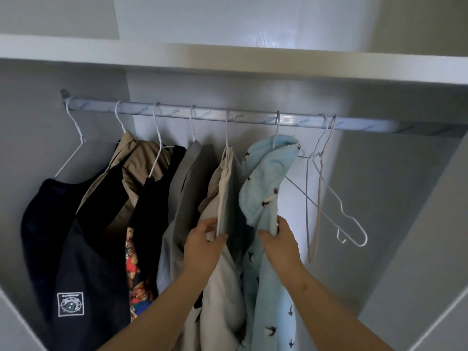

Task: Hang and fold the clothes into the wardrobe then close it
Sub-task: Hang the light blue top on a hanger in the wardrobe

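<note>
Several garments hang on wire hangers from a silver rail [253, 117] inside the white wardrobe. My left hand [202, 247] grips the edge of a cream and grey garment [225, 198] at the middle of the rail. My right hand [281, 245] holds a fold of the light blue fleece garment [266, 178] with small bird prints, hanging just to the right. Further left hang a grey garment [182, 188], a black one with a colourful print [152, 211], a tan jacket [136, 163] and a dark navy top [76, 249].
Two empty wire hangers [326, 193] dangle at the right of the rail, with open space beyond them up to the wardrobe's right wall [417, 224]. A white shelf [228, 62] runs above the rail. The wardrobe's left wall [25, 122] is close to the navy top.
</note>
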`<state>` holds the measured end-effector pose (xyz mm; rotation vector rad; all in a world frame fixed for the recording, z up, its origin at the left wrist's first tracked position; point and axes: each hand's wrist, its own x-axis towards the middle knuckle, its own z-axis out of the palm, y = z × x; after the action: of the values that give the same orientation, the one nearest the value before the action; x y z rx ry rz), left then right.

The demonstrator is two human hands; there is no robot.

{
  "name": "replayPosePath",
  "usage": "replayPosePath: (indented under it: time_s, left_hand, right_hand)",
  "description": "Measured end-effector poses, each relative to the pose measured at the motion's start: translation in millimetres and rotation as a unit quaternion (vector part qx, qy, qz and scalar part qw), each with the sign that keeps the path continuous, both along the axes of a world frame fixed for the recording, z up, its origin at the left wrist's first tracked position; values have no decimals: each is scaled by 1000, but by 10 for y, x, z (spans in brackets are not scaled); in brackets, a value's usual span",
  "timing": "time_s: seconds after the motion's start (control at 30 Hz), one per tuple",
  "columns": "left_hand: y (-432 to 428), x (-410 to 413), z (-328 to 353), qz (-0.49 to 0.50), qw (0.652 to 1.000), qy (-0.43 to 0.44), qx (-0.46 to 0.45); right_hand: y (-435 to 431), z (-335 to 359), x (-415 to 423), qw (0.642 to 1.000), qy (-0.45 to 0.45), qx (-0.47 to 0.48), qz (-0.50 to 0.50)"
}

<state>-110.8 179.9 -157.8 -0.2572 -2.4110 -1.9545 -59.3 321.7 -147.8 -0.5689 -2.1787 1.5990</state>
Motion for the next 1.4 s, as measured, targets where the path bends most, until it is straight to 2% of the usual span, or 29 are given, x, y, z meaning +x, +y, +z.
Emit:
replayPosePath:
  time_s: [0.13,0.27,0.4,0.5,0.7,0.83,0.97,1.1,1.23,1.4]
  left_hand:
    - [-97,251,-176,29,998,-38,39]
    - [-154,507,-342,17,992,-116,47]
    - [-211,789,-409,-57,978,-195,44]
    - [-364,1029,-460,-140,963,-230,-6]
    - [-835,1745,-774,-283,903,-309,-98]
    - [-1072,2479,-960,-387,846,-332,-154]
    - [-1268,3308,-1103,-488,788,-310,-210]
    - [-1492,4268,-1261,-567,732,-273,-263]
    - [-1903,5531,-1361,-658,651,-232,-299]
    - [-2848,7281,-1412,-745,539,-217,-326]
  right_hand:
    - [-142,-155,283,1000,-1,11,-14]
    - [-221,-285,696,996,-34,-77,-25]
    - [-314,-450,1141,985,-83,-133,-71]
    - [-573,-584,1462,971,-89,-186,-122]
    - [-1503,-914,2379,919,-107,-298,-234]
    - [-1939,-1131,3300,862,-85,-356,-351]
    - [-2426,-1365,4307,775,-53,-404,-483]
    - [-3066,-1480,5310,694,-8,-444,-566]
    - [-3913,-1533,6465,614,41,-440,-653]
    - [-5241,-1609,7894,506,90,-435,-740]
